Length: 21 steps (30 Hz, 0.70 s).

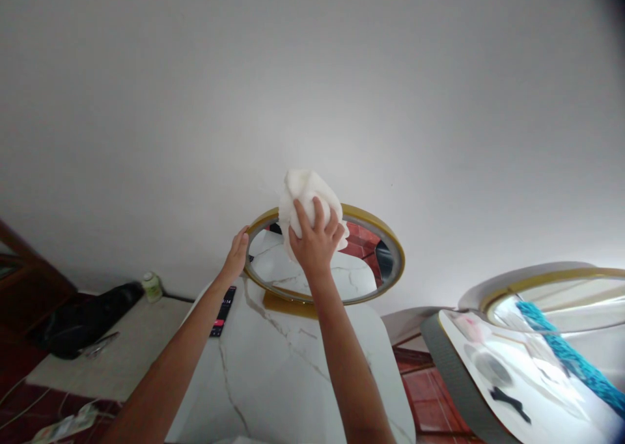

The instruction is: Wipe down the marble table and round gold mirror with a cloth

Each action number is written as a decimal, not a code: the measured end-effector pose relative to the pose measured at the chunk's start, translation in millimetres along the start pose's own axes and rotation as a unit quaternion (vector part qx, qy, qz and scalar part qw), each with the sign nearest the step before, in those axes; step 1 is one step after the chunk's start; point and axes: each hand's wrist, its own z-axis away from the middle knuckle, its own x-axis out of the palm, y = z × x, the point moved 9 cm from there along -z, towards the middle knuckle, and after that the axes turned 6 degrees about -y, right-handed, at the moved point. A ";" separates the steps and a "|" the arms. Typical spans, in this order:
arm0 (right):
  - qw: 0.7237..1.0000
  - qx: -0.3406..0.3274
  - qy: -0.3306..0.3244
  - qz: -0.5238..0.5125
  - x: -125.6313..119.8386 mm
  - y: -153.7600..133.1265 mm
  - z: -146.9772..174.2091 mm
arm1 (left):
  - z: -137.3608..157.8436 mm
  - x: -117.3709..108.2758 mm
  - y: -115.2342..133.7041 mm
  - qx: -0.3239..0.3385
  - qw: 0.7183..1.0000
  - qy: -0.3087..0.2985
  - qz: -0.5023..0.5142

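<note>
**Bunched soft white cloth point(310, 193) on an oval gold-framed glass mirror point(354, 271)**

So the right hand point(316, 241) is clutching the cloth, fingers splayed over it, at the mirror's upper edge. The left hand point(237, 254) has a grip on the mirror's left rim. Under the mirror there's a white tabletop with grey marble veins point(293, 366), and a black rectangular phone point(223, 310) (screen's lit, btw) lies left of the mirror, toward the viewer.
</note>
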 end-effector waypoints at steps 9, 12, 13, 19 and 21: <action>0.988 -0.122 -0.095 -0.005 54.2 -45.6 29.0 | -1.7 -0.9 4.6 0.007 1.000 0.017 -0.008; 0.981 -0.153 -0.117 -0.004 71.3 -53.5 42.3 | -3.3 -0.9 5.2 0.006 1.000 0.017 -0.008; 0.978 -0.164 -0.126 -0.003 77.3 -55.4 47.3 | -4.0 -0.6 4.9 0.006 1.000 0.016 -0.010; 0.973 -0.187 -0.137 -0.010 93.3 -55.0 63.3 | -4.4 1.1 7.4 0.015 1.000 0.016 -0.007; 0.978 -0.164 -0.127 -0.013 85.8 -48.9 56.7 | -2.7 0.7 10.6 0.012 1.000 0.018 0.002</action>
